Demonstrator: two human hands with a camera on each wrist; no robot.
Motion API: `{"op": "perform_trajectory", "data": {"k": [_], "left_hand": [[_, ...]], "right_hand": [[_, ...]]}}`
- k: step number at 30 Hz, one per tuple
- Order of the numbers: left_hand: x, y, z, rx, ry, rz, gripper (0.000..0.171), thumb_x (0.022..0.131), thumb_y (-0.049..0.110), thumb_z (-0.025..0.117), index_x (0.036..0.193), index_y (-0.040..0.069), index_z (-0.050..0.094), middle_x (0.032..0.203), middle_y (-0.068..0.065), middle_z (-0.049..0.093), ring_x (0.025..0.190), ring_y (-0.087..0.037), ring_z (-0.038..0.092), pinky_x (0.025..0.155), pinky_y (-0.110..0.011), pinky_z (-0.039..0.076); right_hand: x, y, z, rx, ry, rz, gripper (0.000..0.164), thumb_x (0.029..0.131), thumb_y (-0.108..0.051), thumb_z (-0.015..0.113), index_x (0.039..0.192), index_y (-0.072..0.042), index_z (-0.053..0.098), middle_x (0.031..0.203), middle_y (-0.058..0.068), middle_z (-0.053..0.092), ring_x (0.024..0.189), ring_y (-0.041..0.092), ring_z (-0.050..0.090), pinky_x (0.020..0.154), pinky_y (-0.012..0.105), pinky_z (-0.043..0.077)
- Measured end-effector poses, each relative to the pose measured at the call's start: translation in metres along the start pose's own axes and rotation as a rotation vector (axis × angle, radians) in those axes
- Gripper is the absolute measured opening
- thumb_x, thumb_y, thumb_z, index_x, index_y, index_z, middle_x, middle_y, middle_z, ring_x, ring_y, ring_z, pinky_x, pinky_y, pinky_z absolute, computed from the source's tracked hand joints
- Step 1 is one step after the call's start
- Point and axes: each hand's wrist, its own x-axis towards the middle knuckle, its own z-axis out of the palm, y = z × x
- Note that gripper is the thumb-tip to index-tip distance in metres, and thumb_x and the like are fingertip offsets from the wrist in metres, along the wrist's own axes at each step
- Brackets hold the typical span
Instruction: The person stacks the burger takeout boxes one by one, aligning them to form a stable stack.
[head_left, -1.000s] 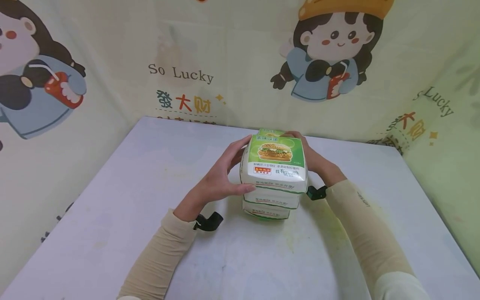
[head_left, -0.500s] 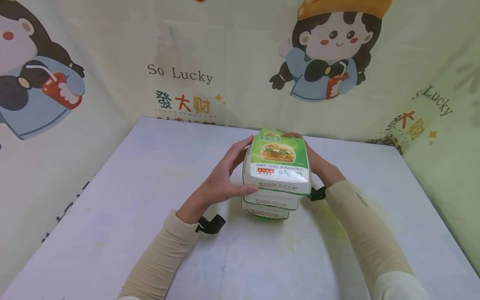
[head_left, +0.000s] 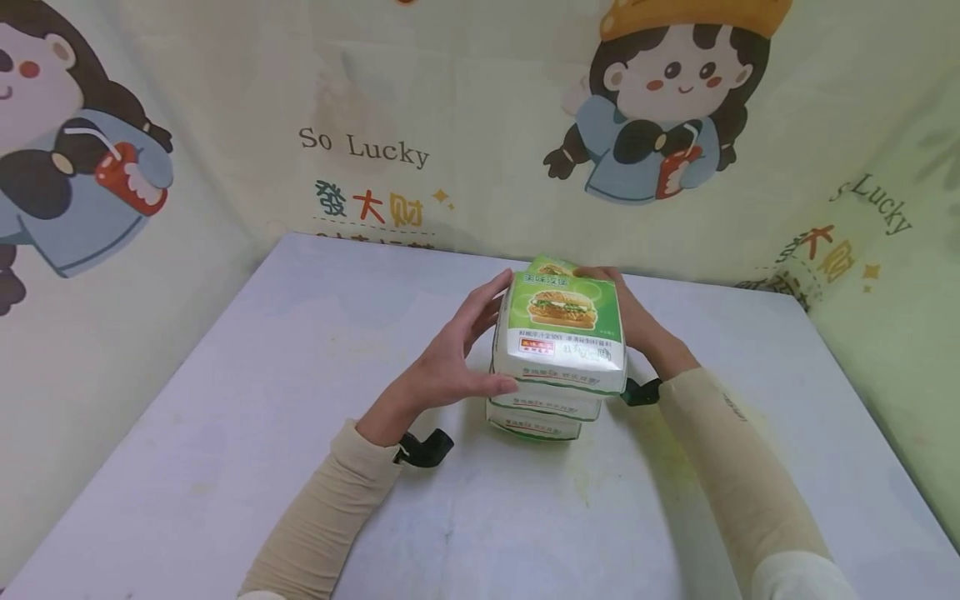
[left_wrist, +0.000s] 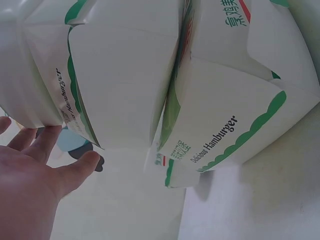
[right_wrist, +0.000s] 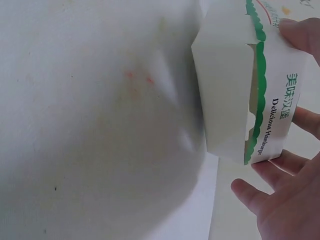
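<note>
Three white-and-green hamburger boxes stand stacked on the table; the top box (head_left: 568, 310) shows a burger picture. The middle box (head_left: 557, 405) and bottom box (head_left: 534, 423) show below its front edge, the top one jutting out to the right. Part of another green box (head_left: 550, 265) is visible behind. My left hand (head_left: 450, 358) holds the top box's left side, thumb at the front corner, fingers toward the back. On the right side, my right hand (head_left: 637, 321) grips a hamburger box (right_wrist: 272, 95) between thumb and fingers; the top box hides part of that hand in the head view.
The white table (head_left: 300, 400) carries faint yellowish stains. A printed cloth (head_left: 487, 125) with cartoon figures hangs behind and along both sides. Black wrist-camera mounts (head_left: 426, 448) sit below both wrists.
The top box has shifted slightly to the right over the lower ones, and my left hand has moved with it. My right hand keeps its place at the right side.
</note>
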Motion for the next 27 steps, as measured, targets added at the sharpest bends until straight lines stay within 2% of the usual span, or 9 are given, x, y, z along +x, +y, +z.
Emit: {"op": "perform_trajectory", "data": {"k": [5,10,15,21,27], "left_hand": [[0.001,0.001,0.001,0.004,0.002,0.016,0.101,0.069,0.037,0.074,0.144,0.015,0.012,0.148,0.004,0.013,0.135,-0.019,0.023,0.11,-0.044,0.02],[0.0,0.001,0.001,0.01,0.004,0.021,0.099,0.07,0.037,0.073,0.144,0.014,0.012,0.147,0.004,0.015,0.136,-0.02,0.022,0.109,-0.045,0.02],[0.001,0.001,0.002,0.015,0.008,0.024,0.099,0.07,0.036,0.073,0.144,0.013,0.013,0.147,0.003,0.015,0.136,-0.02,0.022,0.109,-0.045,0.02],[0.001,0.002,0.002,0.015,0.012,0.024,0.097,0.07,0.03,0.074,0.144,0.013,0.013,0.147,0.002,0.016,0.135,-0.021,0.023,0.109,-0.045,0.021],[0.001,0.003,0.002,0.02,0.012,0.012,0.096,0.07,0.021,0.073,0.144,0.013,0.013,0.147,0.003,0.016,0.135,-0.021,0.024,0.109,-0.046,0.021]], "right_hand": [[0.0,0.008,-0.003,-0.164,0.064,-0.022,0.071,0.076,-0.029,0.07,0.135,-0.012,0.034,0.139,0.011,0.021,0.126,0.028,0.023,0.096,0.054,0.033],[0.0,0.007,-0.005,-0.236,0.09,0.017,0.078,0.072,-0.044,0.07,0.135,-0.013,0.035,0.139,0.008,0.025,0.127,0.025,0.022,0.096,0.055,0.033],[-0.003,0.001,-0.009,-0.226,0.119,0.036,0.079,0.07,-0.046,0.071,0.134,-0.016,0.036,0.139,0.008,0.025,0.125,0.026,0.027,0.096,0.055,0.033],[-0.006,-0.007,-0.016,-0.212,0.162,0.044,0.08,0.067,-0.045,0.073,0.134,-0.02,0.037,0.14,0.005,0.025,0.127,0.025,0.027,0.101,0.054,0.03],[-0.008,-0.017,-0.025,-0.209,0.194,0.036,0.075,0.071,-0.046,0.07,0.133,-0.022,0.037,0.141,0.003,0.024,0.127,0.024,0.026,0.101,0.055,0.029]]}}
